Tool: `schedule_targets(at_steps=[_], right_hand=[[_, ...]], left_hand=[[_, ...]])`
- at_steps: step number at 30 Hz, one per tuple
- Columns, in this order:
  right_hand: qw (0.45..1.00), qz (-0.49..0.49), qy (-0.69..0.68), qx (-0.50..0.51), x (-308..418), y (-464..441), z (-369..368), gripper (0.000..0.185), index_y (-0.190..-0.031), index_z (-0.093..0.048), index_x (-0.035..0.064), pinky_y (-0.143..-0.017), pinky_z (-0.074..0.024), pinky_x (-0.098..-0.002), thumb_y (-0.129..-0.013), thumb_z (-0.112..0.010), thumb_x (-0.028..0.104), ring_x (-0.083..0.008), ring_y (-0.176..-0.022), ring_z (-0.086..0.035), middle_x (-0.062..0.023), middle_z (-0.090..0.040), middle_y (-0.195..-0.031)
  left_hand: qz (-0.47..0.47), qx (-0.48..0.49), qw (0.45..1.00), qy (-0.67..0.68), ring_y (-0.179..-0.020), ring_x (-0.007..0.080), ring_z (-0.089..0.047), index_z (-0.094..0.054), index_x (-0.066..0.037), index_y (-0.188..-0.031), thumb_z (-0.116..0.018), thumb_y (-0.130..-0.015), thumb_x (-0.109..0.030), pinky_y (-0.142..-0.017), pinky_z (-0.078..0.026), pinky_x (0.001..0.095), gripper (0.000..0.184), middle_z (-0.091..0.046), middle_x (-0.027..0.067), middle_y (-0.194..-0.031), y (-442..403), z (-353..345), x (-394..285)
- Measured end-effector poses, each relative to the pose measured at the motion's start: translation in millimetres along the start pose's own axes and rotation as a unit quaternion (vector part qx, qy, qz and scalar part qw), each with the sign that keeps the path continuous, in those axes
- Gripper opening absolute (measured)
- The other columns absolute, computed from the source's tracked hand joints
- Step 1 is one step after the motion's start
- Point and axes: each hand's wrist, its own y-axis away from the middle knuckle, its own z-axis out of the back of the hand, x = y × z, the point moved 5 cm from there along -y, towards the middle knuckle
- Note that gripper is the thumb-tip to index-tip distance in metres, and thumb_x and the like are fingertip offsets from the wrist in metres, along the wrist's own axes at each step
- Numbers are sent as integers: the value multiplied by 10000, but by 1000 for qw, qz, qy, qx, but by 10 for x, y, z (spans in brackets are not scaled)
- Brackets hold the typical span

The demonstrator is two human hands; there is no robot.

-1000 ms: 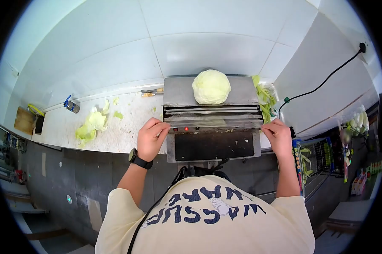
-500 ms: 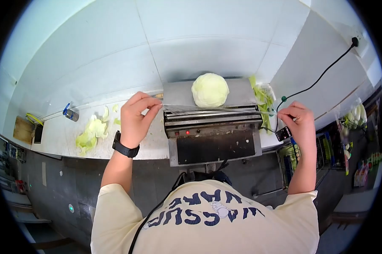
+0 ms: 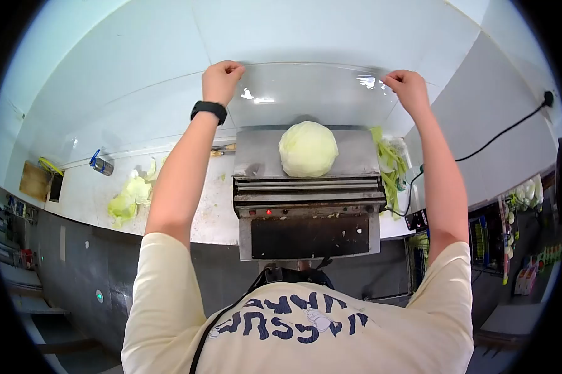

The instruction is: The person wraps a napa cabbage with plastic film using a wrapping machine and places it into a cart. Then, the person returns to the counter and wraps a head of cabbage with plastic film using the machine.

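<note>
A clear sheet of plastic wrap (image 3: 312,87) is stretched wide between my two raised hands. My left hand (image 3: 223,80) pinches its left corner, and my right hand (image 3: 407,87) pinches the right corner. Below and in front of the sheet, a pale green cabbage (image 3: 308,149) rests on the steel top of a wrapping machine (image 3: 359,153). Neither hand touches the cabbage. A red light glows on the machine's front, above its dark hot plate (image 3: 310,237).
Loose cabbage leaves (image 3: 130,198) lie on the white counter (image 3: 212,218) at left, near a small jar (image 3: 101,164). More green trimmings (image 3: 390,165) sit right of the machine. A black power cord (image 3: 499,138) runs up to the wall plug.
Both hands have risen away from the machine towards the wall. The plastic wrap, a narrow gathered strip near the rollers before, is now spread into a broad sheet behind the cabbage.
</note>
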Motion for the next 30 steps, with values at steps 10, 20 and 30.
schedule_targets(at_steps=[10, 20, 30], right_hand=[[997, -19, 72, 36, -1049, -502, -1761, 263, -890, -766, 43, -726, -540, -428, -840, -725, 298, -346, -772, -685, -170, -721, -840], [987, -58, 77, 130, -1597, -52, -2409, 281, -902, -768, 44, -778, -538, -444, -851, -727, 317, -362, -824, -682, -190, -715, -872], [934, -142, 140, 297, -1791, 16, -2777, 294, -898, -792, 109, -826, -546, -428, -801, -792, 386, -311, -945, -687, -113, -745, -957]], left_hand=[[202, -56, 974, -81, -811, 350, -705, -764, -41, -870, -687, -812, -199, -775, -554, 398, 186, -735, 171, -863, 166, -1216, 1307], [221, 48, 949, -220, -879, 330, -715, -777, -57, -920, -714, -828, -256, -833, -556, 393, 228, -748, 151, -901, 558, -1640, 1893], [227, 181, 908, -304, -998, 338, -694, -774, -69, -990, -687, -827, -234, -914, -546, 403, 248, -734, 167, -1035, 538, -1857, 2065]])
